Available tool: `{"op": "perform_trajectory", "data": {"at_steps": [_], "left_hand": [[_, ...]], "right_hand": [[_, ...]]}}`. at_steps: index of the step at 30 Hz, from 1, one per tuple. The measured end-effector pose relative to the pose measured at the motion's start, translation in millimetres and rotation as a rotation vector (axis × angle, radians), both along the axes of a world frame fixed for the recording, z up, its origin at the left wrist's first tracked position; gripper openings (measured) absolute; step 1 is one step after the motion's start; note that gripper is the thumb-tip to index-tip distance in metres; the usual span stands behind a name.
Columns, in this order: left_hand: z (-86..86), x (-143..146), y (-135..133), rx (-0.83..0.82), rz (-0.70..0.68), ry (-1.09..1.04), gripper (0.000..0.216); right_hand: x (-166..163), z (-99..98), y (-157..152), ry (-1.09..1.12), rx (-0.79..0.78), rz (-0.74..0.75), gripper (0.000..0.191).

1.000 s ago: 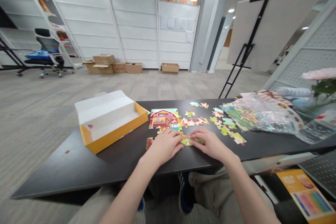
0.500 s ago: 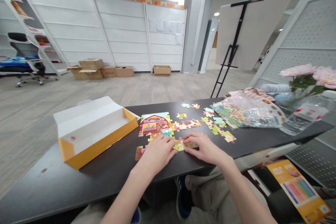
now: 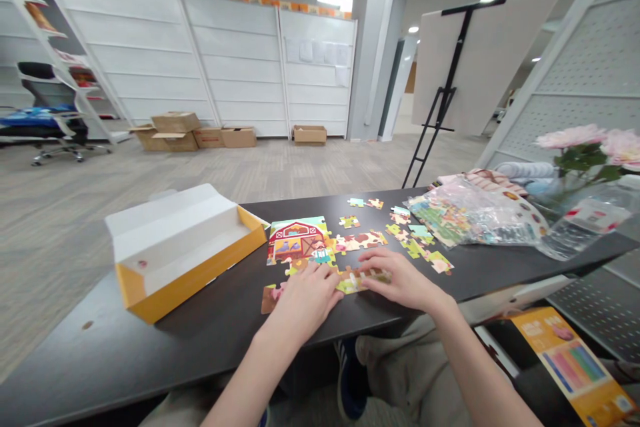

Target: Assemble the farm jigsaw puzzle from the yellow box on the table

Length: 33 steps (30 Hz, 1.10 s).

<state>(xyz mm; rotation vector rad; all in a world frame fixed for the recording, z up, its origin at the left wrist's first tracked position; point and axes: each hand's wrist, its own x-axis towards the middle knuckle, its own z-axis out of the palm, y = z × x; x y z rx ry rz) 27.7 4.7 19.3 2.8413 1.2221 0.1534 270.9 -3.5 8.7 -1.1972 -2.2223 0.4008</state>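
Note:
A partly joined jigsaw with a red barn picture [image 3: 299,241] lies on the dark table [image 3: 210,327]. My left hand [image 3: 307,293] rests flat on the lower pieces, fingers stretched out. My right hand [image 3: 397,278] lies beside it, its fingertips pressing a green and yellow strip of joined pieces [image 3: 356,279]. Both hands meet at that strip near the table's front edge. A brown loose piece [image 3: 271,297] lies left of my left hand. Several loose pieces [image 3: 417,247] are scattered behind my right hand.
An open yellow and white box [image 3: 185,247] sits at the left. A clear bag of puzzle pieces [image 3: 460,217] and a vase of pink flowers [image 3: 587,170] stand at the right. An orange printed sheet [image 3: 570,363] lies below the table edge. An easel [image 3: 450,87] stands beyond.
The view swung to the right, then settled. Both hands stayed on the joined strip, my right fingers shifting slightly along it.

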Motion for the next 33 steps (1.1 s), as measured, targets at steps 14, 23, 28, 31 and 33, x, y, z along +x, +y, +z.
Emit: {"op": "perform_trajectory", "data": {"at_steps": [14,23,28,31,33], "left_hand": [[1.7,-5,3,-0.032,-0.002,-0.077,0.019],[-0.2,-14,10,-0.149,-0.034,-0.196,0.021],[-1.8,-17,11,-0.165,-0.043,-0.227,0.018],[-3.9,-18,10,-0.158,-0.041,-0.230,0.017],[-5.6,-18,11,-0.156,-0.033,-0.228,0.016]], "right_hand": [[105,-4.4,153,-0.267,0.008,-0.926,0.029],[134,-3.6,141,-0.326,-0.125,-0.944,0.028],[132,5.5,127,-0.341,-0.294,-0.718,0.040],[128,9.0,118,-0.329,-0.370,-0.639,0.041],[125,11.1,115,-0.315,-0.374,-0.636,0.043]]}}
